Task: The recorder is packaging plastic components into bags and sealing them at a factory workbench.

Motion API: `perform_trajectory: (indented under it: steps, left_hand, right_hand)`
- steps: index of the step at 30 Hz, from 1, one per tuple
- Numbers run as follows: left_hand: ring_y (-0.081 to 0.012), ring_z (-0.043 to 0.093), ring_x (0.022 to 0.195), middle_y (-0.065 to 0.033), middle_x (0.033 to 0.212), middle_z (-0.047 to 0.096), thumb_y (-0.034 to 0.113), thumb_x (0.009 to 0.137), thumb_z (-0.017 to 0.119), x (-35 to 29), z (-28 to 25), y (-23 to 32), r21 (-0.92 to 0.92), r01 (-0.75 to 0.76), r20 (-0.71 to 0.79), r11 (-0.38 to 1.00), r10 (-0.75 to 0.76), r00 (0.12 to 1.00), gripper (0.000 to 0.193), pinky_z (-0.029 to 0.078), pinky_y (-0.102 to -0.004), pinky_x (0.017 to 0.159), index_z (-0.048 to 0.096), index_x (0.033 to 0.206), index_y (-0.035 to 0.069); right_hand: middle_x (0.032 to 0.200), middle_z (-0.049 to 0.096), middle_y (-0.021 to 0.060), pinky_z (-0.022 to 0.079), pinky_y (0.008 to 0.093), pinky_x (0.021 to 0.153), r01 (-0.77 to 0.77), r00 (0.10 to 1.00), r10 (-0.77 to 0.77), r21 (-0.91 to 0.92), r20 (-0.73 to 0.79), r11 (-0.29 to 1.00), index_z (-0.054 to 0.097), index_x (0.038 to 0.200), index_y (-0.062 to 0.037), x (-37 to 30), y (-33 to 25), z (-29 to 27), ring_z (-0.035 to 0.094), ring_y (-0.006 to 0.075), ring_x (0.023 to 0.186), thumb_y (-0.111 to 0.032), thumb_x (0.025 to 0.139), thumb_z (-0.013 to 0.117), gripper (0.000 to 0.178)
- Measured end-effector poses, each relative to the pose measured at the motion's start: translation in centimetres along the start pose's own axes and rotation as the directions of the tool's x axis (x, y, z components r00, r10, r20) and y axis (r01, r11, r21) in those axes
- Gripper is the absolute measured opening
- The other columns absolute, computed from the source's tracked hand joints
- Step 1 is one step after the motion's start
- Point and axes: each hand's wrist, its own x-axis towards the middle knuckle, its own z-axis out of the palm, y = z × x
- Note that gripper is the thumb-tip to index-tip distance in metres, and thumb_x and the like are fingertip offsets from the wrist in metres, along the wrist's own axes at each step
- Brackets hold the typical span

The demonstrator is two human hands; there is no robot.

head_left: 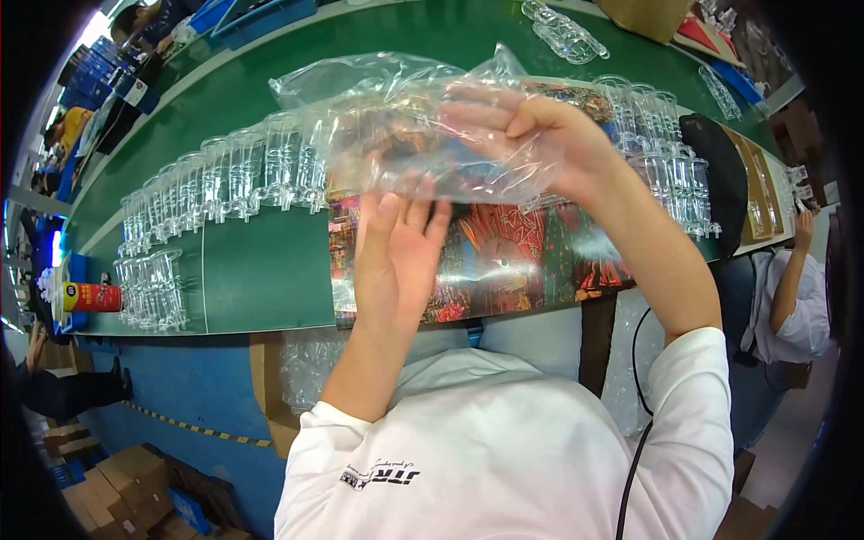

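Note:
A clear plastic bag [351, 148] is spread in the air over the printed mat. My right hand [562, 144] is closed on its right side, with some fingers visible through the film. Below the bag, my left hand [400, 256] is open, palm up, its fingertips at the bag's lower edge. I cannot tell whether they go inside it. Under both hands lies a glossy mat with colourful pictures [504, 261]. A long row of clear plastic or glass pieces [216, 171] stands left of the bag. More such clear pieces [670, 180] are grouped right of my right forearm.
A shorter group of clear pieces [151, 288] stands near a red and yellow can [90, 297] at the left end of the green table [261, 279]. Loose clear pieces [567, 36] lie at the far side. Blue bins [261, 22] are beyond. Another person [792, 306] sits at the right.

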Motion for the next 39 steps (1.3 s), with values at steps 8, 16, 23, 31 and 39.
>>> perform_trajectory:
  steps: [8, 16, 23, 31, 39]
  left_hand:
    - [-0.0200, 0.054, 0.091, -0.0092, 0.110, 0.051, -0.004, 0.077, 0.062, -0.2, -1.1, 0.8, 0.788, -0.481, 0.124, 0.385, 0.666, 0.736, 0.056, 0.048, -0.0344, 0.077, 0.044, 0.129, 0.008]
    - [-0.0271, 0.054, 0.101, -0.0152, 0.121, 0.048, -0.006, 0.069, 0.062, -0.5, 1.2, 0.8, 0.601, -0.638, 0.681, -0.481, -0.111, 0.724, 0.056, 0.045, -0.0364, 0.085, 0.053, 0.122, 0.008]
    - [-0.0335, 0.044, 0.121, -0.0204, 0.135, 0.039, -0.006, 0.072, 0.058, -1.9, 0.3, 2.9, 0.769, -0.597, 0.616, -0.227, 0.015, 0.788, 0.051, 0.039, -0.0386, 0.096, 0.051, 0.122, 0.003]
    - [-0.0244, 0.049, 0.116, -0.0197, 0.134, 0.041, -0.001, 0.082, 0.048, -2.9, -3.4, 3.6, 0.891, -0.445, 0.453, -0.088, 0.228, 0.862, 0.043, 0.039, -0.0350, 0.093, 0.045, 0.124, -0.001]
    - [-0.0234, 0.050, 0.114, -0.0189, 0.132, 0.042, -0.001, 0.082, 0.048, -2.7, -4.4, 3.2, 0.899, -0.434, 0.436, -0.060, 0.220, 0.873, 0.042, 0.040, -0.0341, 0.092, 0.046, 0.124, 0.000]
  right_hand:
    - [0.136, 0.040, 0.0231, 0.037, 0.0348, 0.104, 0.002, 0.984, 0.010, 0.065, -0.178, 0.998, 0.026, 0.136, 0.0077, -0.6, 3.4, 1.5, 0.045, 0.0266, 0.122, -0.005, 0.081, 0.042, 0.059]
    - [0.115, 0.056, 0.0117, 0.046, 0.0293, 0.085, -0.052, 0.986, 0.011, -0.249, -0.164, 0.967, 0.048, 0.125, -0.0026, -1.8, 4.0, 1.6, 0.055, 0.0169, 0.098, -0.034, 0.091, 0.051, 0.046]
    - [0.113, 0.059, 0.0118, 0.048, 0.0312, 0.079, -0.118, 0.873, -0.314, -0.787, -0.373, 0.606, 0.059, 0.109, -0.0025, 0.8, -4.4, -4.8, 0.060, 0.0180, 0.091, -0.028, 0.089, 0.054, 0.032]
    - [0.109, 0.058, 0.0136, 0.050, 0.0385, 0.072, 0.141, 0.887, -0.214, -0.679, 0.410, -0.720, 0.057, 0.107, -0.0065, 4.9, -2.4, -10.2, 0.062, 0.0295, 0.086, -0.004, 0.071, 0.064, 0.037]
    - [0.095, 0.064, 0.0073, 0.050, 0.0382, 0.075, 0.081, 0.987, -0.030, -0.645, 0.158, -0.760, 0.064, 0.100, -0.0100, 6.9, -0.5, -9.2, 0.062, 0.0295, 0.087, 0.002, 0.065, 0.063, 0.036]
